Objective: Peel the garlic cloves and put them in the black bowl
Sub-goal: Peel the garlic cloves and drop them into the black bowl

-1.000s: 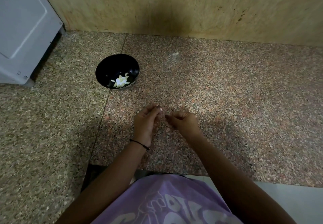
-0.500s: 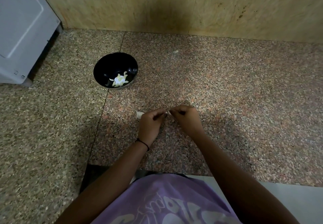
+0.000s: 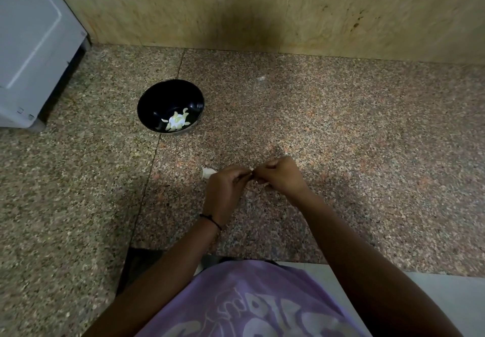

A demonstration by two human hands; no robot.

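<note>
A black bowl (image 3: 157, 100) stands on the speckled granite counter, up and left of my hands, with several pale peeled cloves (image 3: 176, 122) in its bottom. My left hand (image 3: 226, 192) and my right hand (image 3: 282, 176) meet fingertip to fingertip in the middle of the view. Between them they pinch a small garlic clove (image 3: 251, 169), of which only a white tip shows. A white piece of garlic (image 3: 207, 172) lies on the counter just left of my left hand's fingers.
A grey-white appliance (image 3: 31, 42) stands at the far left against the beige wall (image 3: 288, 8). A small white scrap (image 3: 261, 77) lies near the wall. The counter's front edge (image 3: 223, 254) runs just before my purple shirt.
My hands dropped lower toward the counter and drew closer together. The white piece of garlic left of my left hand came into view.
</note>
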